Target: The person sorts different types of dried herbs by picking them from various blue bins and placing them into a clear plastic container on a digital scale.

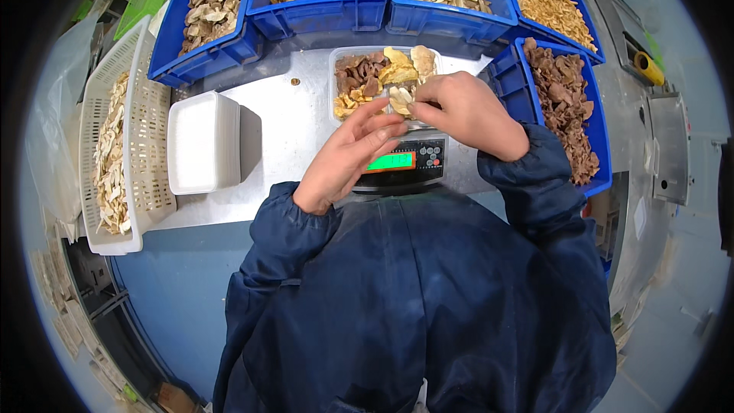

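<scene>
A clear plastic tray (332, 81) sits on a digital scale (429, 165) with a lit green display. Dark brown curled pieces (356, 71), yellow slices (398, 66) and pale slices (423, 61) lie in separate parts of it. My right hand (459, 109) is over the tray's right side, its thumb and fingers pinching at a pale dried slice (400, 98) near the front. Fingers apart, my left hand (354, 152) hovers at the tray's front edge and partly covers the scale's display. Whether its fingertips touch the slice cannot be told.
Blue crates (321, 14) of dried slices stand in an arc behind the tray. Another blue crate (600, 143) holds brown pieces at the right. Stacked white plastic containers (198, 143) and a white perforated basket (150, 183) of pale slices stand at the left. A small brown bit (295, 81) lies on the metal table (275, 126).
</scene>
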`<action>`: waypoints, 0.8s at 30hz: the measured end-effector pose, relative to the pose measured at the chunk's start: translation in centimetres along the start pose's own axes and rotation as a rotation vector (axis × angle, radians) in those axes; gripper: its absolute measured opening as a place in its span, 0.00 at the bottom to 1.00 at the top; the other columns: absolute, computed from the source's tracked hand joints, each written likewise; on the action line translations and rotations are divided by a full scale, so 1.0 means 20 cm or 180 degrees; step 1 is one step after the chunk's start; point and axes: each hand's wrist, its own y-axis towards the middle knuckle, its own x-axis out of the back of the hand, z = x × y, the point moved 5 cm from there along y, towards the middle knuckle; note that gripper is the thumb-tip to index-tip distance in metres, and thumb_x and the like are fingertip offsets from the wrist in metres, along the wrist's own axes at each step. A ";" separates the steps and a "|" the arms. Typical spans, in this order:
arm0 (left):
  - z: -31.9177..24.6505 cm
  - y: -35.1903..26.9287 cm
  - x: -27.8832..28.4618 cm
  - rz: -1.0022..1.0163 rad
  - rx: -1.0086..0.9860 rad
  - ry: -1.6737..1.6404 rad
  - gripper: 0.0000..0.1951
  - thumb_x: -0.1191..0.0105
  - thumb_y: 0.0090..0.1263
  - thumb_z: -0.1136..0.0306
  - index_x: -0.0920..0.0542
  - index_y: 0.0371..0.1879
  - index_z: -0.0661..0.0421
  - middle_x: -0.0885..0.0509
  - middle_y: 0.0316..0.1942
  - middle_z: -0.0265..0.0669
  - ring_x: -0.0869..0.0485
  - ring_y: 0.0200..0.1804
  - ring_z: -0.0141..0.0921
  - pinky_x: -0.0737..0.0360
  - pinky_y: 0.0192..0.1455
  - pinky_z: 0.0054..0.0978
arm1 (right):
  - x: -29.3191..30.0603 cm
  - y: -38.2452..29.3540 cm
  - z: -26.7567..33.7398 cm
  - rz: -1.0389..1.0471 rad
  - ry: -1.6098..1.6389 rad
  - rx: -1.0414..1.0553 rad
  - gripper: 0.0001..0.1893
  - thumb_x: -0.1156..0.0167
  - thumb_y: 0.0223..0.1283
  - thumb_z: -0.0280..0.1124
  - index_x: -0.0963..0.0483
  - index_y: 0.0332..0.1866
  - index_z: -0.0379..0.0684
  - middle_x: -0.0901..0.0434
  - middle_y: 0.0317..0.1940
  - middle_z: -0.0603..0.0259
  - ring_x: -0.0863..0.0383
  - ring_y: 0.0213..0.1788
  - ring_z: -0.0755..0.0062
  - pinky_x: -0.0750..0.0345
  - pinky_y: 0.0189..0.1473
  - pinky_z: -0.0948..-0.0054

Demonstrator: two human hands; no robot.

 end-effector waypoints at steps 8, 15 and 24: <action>-0.08 0.02 0.14 0.0188 -0.0381 -0.2348 0.20 0.57 0.71 0.80 0.38 0.62 0.66 0.26 0.47 0.39 0.24 0.47 0.27 0.22 0.55 0.20 | 0.22 -0.08 0.15 -0.0420 0.0688 -0.0226 0.08 0.40 0.56 0.27 0.22 0.35 0.32 0.19 0.26 0.58 0.21 0.28 0.76 0.27 0.32 0.78; -0.09 -0.08 0.31 -0.0278 -0.0676 -0.2187 0.21 0.57 0.70 0.82 0.40 0.62 0.65 0.26 0.43 0.38 0.24 0.40 0.23 0.21 0.45 0.14 | 0.30 -0.25 -0.08 -0.0919 0.1664 -0.1010 0.10 0.42 0.60 0.30 0.22 0.35 0.32 0.23 0.22 0.68 0.27 0.26 0.84 0.31 0.29 0.82; -0.02 -0.11 0.24 -0.0704 -0.0297 -0.1578 0.19 0.58 0.72 0.80 0.37 0.62 0.65 0.23 0.43 0.39 0.23 0.38 0.21 0.19 0.42 0.10 | 0.19 -0.31 -0.19 -0.0637 0.1872 -0.1484 0.09 0.43 0.60 0.29 0.21 0.37 0.32 0.24 0.21 0.69 0.28 0.26 0.85 0.33 0.28 0.82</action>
